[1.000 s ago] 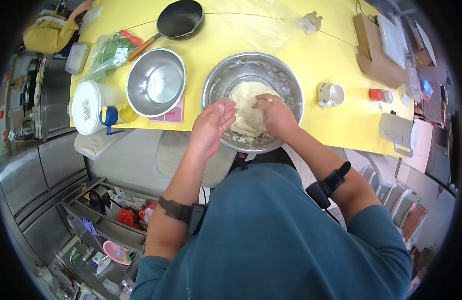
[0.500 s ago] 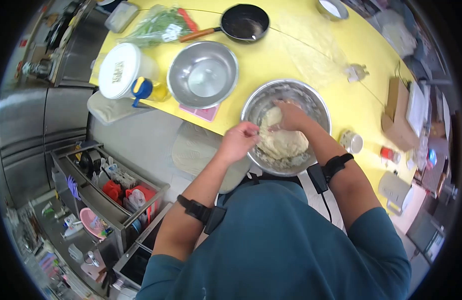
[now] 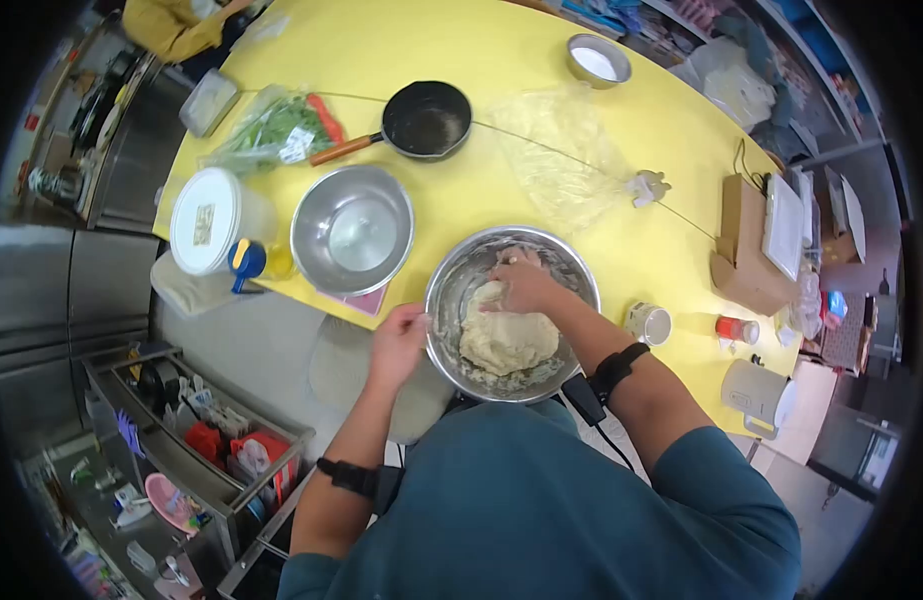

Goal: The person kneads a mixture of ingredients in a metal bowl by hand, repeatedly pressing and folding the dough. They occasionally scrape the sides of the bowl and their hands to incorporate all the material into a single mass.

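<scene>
A steel mixing bowl [image 3: 587, 285] sits at the table's near edge, its inner wall smeared with flour and dough. Inside it lies a pale, lumpy mass of dough [image 3: 509, 345]. My right hand [image 3: 526, 283] reaches into the bowl, its fingers curled at the far side of the dough and partly hidden. At the left rim, my left hand [image 3: 396, 345] pinches the bowl's edge between thumb and fingers. A second steel bowl [image 3: 306, 235], holding what looks like clear liquid, stands to the left.
On the yellow table [image 3: 461, 50] are a black frying pan [image 3: 427, 118], bagged greens [image 3: 276, 135], a white lidded tub [image 3: 206, 222], a blue-topped bottle [image 3: 247, 260], a plastic sheet [image 3: 561, 150], a cup [image 3: 649, 324], a red-labelled jar [image 3: 736, 330] and a pitcher [image 3: 756, 392].
My view has shifted, so the table things sit lower and further left. My left hand has drawn back from near the dough to the bowl's rim. My right hand stays at the dough.
</scene>
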Action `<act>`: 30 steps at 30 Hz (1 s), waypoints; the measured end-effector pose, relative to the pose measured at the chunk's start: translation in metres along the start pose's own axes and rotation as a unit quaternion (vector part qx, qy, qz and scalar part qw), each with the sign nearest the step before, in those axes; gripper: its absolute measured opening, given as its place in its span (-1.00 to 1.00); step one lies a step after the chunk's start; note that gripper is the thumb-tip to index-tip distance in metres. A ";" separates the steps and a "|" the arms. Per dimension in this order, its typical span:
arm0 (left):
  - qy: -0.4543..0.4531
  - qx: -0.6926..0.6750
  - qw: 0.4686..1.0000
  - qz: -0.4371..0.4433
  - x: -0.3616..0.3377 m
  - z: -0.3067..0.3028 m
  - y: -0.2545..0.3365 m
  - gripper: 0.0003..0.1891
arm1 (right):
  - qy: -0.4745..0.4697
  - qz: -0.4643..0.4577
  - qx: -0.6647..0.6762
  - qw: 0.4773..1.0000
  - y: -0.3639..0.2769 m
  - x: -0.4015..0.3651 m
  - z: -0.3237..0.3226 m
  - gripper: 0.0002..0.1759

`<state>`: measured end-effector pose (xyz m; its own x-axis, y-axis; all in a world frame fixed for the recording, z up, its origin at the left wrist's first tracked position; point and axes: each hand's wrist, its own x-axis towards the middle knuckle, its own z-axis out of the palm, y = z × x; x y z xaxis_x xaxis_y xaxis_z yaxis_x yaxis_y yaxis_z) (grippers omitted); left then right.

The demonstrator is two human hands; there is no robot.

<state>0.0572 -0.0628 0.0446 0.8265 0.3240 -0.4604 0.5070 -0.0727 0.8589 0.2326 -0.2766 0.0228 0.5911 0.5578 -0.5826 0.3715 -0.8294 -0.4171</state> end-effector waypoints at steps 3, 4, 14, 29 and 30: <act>0.056 0.136 0.988 -0.051 0.008 -0.014 -0.027 -0.52 | 0.038 0.002 0.015 0.999 -0.001 -0.001 0.026 -0.07; 0.044 0.170 0.982 -0.071 0.015 -0.010 -0.042 -0.45 | 0.057 0.004 0.010 0.998 -0.002 0.000 0.031 -0.04; 0.053 0.275 0.960 -0.017 0.046 0.035 -0.030 -0.21 | -0.024 -0.048 0.026 0.998 0.001 0.033 -0.006 -0.27; 0.014 0.279 0.957 -0.080 0.052 0.038 -0.008 -0.25 | -0.055 -0.093 -0.255 0.961 -0.031 -0.089 0.029 -0.65; 0.005 0.284 0.956 -0.077 0.054 0.037 -0.011 -0.25 | -0.041 -0.092 -0.258 0.961 -0.031 -0.073 0.035 -0.65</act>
<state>0.1053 -0.0793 0.0019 0.7300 0.3805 -0.5678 0.6761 -0.5234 0.5185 0.1526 -0.2900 0.0535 0.4310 0.6785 -0.5948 0.7824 -0.6095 -0.1283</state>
